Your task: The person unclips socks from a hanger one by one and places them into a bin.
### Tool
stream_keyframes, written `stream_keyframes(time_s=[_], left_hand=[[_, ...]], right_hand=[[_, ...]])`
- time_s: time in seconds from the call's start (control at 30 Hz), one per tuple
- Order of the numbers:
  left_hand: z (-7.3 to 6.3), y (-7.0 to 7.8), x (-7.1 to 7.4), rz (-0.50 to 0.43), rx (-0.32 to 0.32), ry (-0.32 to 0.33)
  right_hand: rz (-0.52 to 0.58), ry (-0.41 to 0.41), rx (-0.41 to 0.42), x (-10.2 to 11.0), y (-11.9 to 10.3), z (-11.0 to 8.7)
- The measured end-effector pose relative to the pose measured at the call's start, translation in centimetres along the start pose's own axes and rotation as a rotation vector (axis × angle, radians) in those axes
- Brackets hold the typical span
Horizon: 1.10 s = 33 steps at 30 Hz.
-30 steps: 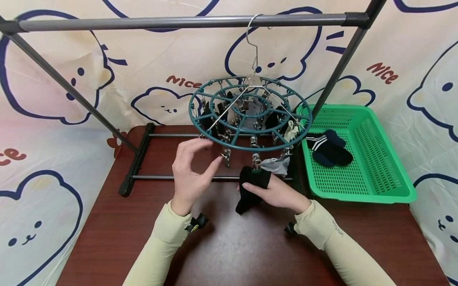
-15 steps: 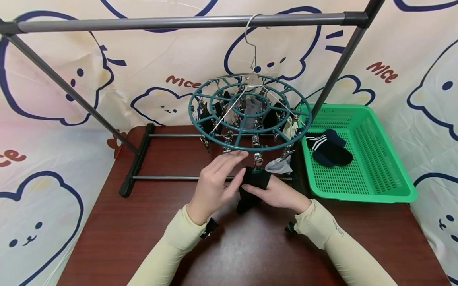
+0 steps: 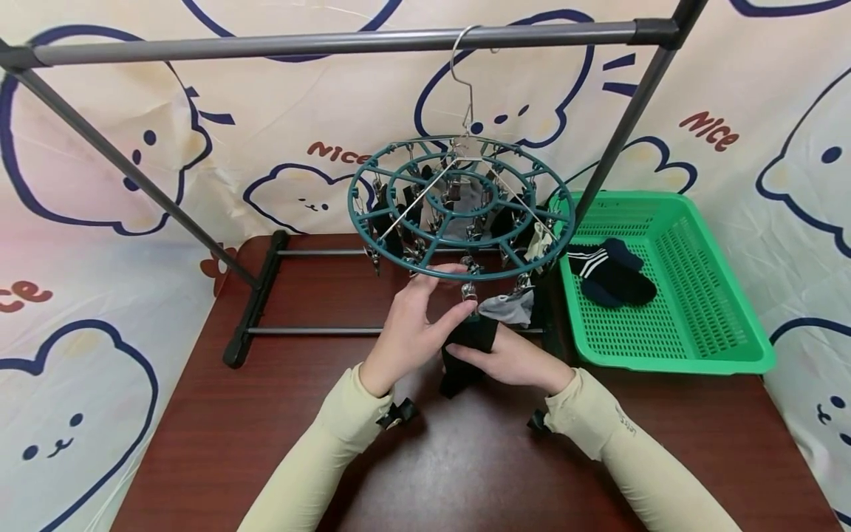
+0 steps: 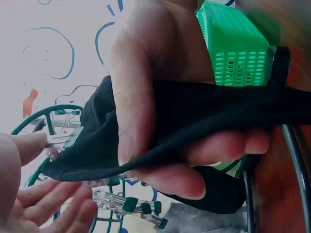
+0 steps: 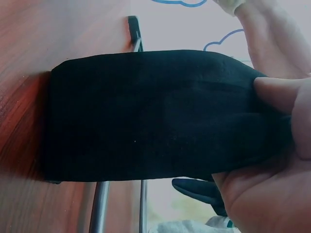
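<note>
A black sock (image 3: 459, 373) hangs from a metal clip (image 3: 469, 292) under the front of the round green clip hanger (image 3: 492, 275). My right hand (image 3: 525, 355) holds the sock below the clip, thumb on its near face and fingers behind. In the left wrist view the clip (image 4: 60, 141) bites the edge of the sock (image 4: 209, 107), and the left thumb (image 4: 31, 145) is on the clip's handle with the fingers behind. My left hand (image 3: 405, 321) pinches the clip from the left. The sock (image 5: 146, 116) fills much of the right wrist view.
A grey sock (image 3: 512, 307) and other dark pieces hang from the ring among several clips. The hanger hooks over a grey rack bar (image 3: 266, 48). At right, a green basket (image 3: 671, 366) contains dark socks (image 3: 618, 284). Rack feet (image 3: 253, 295) stand on the brown table (image 3: 199, 443).
My left hand has moved right and up from the left-hand clips to the clip above the black sock. The right hand keeps its hold on the sock, and the hanger sways slightly.
</note>
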State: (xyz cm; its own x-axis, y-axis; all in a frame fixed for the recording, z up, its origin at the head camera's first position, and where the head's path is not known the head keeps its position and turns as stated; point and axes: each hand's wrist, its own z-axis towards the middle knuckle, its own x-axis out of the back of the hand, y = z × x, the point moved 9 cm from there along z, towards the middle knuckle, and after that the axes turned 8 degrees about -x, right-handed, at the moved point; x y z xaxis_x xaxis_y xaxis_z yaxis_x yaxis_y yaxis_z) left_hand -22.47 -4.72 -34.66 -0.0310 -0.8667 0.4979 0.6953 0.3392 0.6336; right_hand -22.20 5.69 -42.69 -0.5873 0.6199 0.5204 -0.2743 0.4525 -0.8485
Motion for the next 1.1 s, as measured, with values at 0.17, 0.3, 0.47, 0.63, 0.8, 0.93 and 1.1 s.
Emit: stream_keyframes(time_s=[0.17,0.3,0.47,0.63,0.8,0.93,1.1], left_hand=[[0.16,0.03,-0.05,0.038,0.033,0.000],[0.17,-0.07,-0.36,0.037,0.065,-0.031],[0.09,-0.25,-0.61,-0.003,0.071,-0.038],[0.11,-0.11,-0.60,-0.044,0.061,-0.022],[0.22,0.12,-0.54,-0.052,0.032,-0.007],[0.25,0.26,-0.59,-0.068,0.011,-0.008],[0.19,0.36,-0.56,-0.072,0.001,-0.009]], right_hand=[[-0.001,0.022,-0.023,0.11,0.21,0.03],[-0.008,0.025,-0.027,0.11,0.28,0.04],[-0.013,0.013,-0.022,0.02,0.20,0.00],[-0.007,-0.002,-0.012,-0.10,0.15,0.03],[-0.004,0.004,-0.012,-0.08,0.24,0.02],[-0.012,0.005,-0.013,-0.11,0.24,-0.03],[-0.020,0.006,-0.019,-0.17,0.20,-0.07]])
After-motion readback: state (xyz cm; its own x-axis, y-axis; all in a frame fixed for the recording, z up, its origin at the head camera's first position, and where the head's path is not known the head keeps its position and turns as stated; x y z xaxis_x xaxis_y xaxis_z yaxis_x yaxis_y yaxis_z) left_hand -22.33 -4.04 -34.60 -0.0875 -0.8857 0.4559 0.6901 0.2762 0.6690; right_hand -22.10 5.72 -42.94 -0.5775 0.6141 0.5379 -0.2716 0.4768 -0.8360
